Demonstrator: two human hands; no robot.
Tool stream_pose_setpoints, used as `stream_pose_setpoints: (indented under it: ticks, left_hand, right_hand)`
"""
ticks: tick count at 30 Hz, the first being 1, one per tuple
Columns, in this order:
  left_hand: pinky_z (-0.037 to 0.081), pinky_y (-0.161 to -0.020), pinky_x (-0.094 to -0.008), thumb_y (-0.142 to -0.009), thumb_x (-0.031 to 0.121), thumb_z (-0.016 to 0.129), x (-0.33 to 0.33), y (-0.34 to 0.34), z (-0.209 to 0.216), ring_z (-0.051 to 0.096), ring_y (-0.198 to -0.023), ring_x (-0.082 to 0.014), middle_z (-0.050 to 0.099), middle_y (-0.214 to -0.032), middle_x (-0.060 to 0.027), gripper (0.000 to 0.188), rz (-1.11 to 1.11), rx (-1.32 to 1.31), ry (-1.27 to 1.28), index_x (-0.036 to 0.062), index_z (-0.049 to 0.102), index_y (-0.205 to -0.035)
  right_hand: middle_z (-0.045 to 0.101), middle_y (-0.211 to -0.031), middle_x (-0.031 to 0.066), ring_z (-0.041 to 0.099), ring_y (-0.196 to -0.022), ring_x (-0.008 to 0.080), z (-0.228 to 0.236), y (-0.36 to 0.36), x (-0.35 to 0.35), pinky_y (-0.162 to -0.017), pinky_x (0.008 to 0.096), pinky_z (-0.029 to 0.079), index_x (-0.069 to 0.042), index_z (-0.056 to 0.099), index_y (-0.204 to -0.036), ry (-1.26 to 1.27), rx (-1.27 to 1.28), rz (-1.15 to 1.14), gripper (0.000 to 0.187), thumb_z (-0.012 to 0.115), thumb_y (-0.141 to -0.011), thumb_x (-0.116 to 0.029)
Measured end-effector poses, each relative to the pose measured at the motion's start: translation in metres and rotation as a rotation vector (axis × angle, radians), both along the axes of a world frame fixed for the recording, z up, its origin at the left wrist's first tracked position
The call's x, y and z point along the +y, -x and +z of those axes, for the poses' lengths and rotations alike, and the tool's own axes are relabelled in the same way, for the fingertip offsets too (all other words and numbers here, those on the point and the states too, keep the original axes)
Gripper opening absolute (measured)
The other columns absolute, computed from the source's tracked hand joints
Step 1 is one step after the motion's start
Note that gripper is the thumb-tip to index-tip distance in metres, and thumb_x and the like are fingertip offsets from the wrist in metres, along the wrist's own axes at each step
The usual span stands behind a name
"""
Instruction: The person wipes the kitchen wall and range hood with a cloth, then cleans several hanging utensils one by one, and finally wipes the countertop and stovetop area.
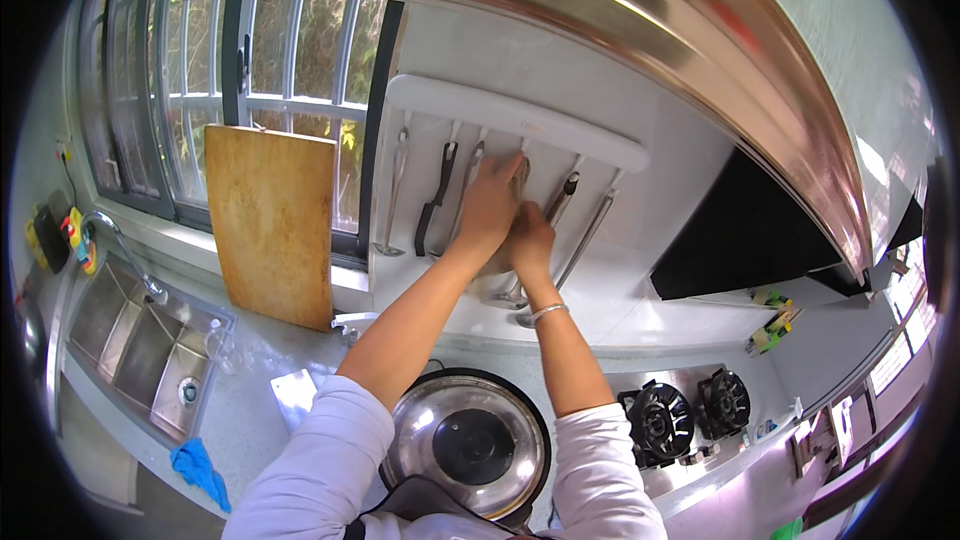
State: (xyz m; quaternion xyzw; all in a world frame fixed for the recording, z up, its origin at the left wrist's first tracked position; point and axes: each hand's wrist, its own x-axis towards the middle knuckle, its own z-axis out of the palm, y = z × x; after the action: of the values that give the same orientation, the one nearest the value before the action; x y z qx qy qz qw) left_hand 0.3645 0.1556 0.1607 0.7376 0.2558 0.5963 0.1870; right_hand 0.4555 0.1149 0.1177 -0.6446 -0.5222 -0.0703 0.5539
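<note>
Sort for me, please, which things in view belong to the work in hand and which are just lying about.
Part of the work, judging by the reach:
left hand
right hand
white wall rail
hanging utensils, some partly hidden by the hands

Apparently just lying about:
wooden board
blue cloth
round metal lid
gas burners

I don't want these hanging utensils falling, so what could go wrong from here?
The left hand and right hand crowd together below the rack, so something hanging there might get unhooked. The dark-handled utensil beside the right hand could be knocked loose. The cutting board stands upright, so a bump might tip it.
</note>
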Motion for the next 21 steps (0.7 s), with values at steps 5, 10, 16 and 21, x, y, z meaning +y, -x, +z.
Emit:
stream_pose_setpoints:
  ticks: [5, 10, 16, 21]
  left_hand:
    - [0.045, -0.080, -0.0437, -0.074, -0.003, 0.047, 0.013, -0.013, -0.055, 0.054, -0.092, -0.0392, 0.053, -0.108, -0.0188, 0.052, 0.175, 0.184, -0.104, 0.0101, 0.052, -0.124]
    - [0.045, -0.080, -0.0448, -0.075, -0.004, 0.047, -0.014, -0.008, -0.059, 0.055, -0.092, -0.0384, 0.052, -0.109, -0.0199, 0.050, -0.053, 0.120, 0.143, 0.0101, 0.053, -0.122]
    - [0.046, -0.077, -0.0437, -0.073, -0.005, 0.048, -0.016, 0.015, -0.024, 0.056, -0.092, -0.0360, 0.055, -0.102, -0.0172, 0.049, -0.030, 0.070, 0.079, 0.0121, 0.057, -0.118]
    - [0.048, -0.076, -0.0380, -0.072, -0.006, 0.050, -0.039, 0.019, -0.093, 0.058, -0.084, -0.0305, 0.057, -0.095, -0.0137, 0.042, -0.170, 0.185, -0.045, 0.0083, 0.063, -0.109]
  right_hand:
    - [0.060, -0.086, 0.0163, 0.058, -0.079, 0.0336, 0.052, 0.003, -0.011, -0.067, 0.0394, 0.046, -0.003, 0.059, -0.091, -0.243, 0.005, 0.097, 0.012, 0.055, -0.080, -0.007]
    - [0.060, -0.077, 0.0138, 0.057, -0.072, 0.0319, 0.062, -0.006, 0.010, -0.068, 0.0363, 0.046, -0.004, 0.060, -0.086, -0.447, -0.358, -0.054, 0.010, 0.053, -0.080, -0.001]
    - [0.061, -0.086, 0.0231, 0.059, -0.081, 0.0393, -0.024, -0.018, 0.022, -0.070, 0.0460, 0.045, -0.003, 0.062, -0.089, 0.123, -0.378, -0.038, 0.017, 0.053, -0.081, -0.015]
    - [0.063, -0.079, 0.0063, 0.056, -0.075, 0.0131, -0.146, -0.021, -0.022, -0.069, 0.0283, 0.046, 0.002, 0.061, -0.087, 0.236, 0.402, 0.073, 0.017, 0.058, -0.085, -0.015]
